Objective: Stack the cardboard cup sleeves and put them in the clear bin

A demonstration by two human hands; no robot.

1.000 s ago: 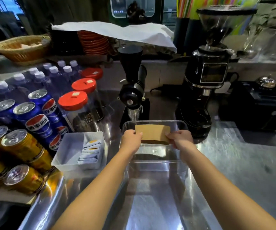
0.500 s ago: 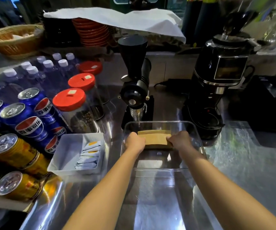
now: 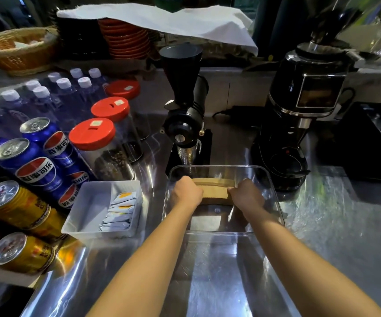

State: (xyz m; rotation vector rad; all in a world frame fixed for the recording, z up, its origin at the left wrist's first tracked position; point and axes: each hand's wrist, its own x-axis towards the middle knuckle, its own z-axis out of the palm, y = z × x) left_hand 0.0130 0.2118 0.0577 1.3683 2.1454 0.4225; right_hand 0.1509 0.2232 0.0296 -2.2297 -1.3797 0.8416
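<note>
Partly hidden sleeve stack [image 3: 214,191] between both hands.

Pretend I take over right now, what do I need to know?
Left hand: closed on the left end of the cardboard sleeve stack.
Right hand: closed on the right end.
The stack is inside the clear bin, low near its far wall; whether it touches the bottom can't be told.
Done: sleeves stacked and brought into the bin.
Left: set the stack down, let go, pull both hands out.
</note>
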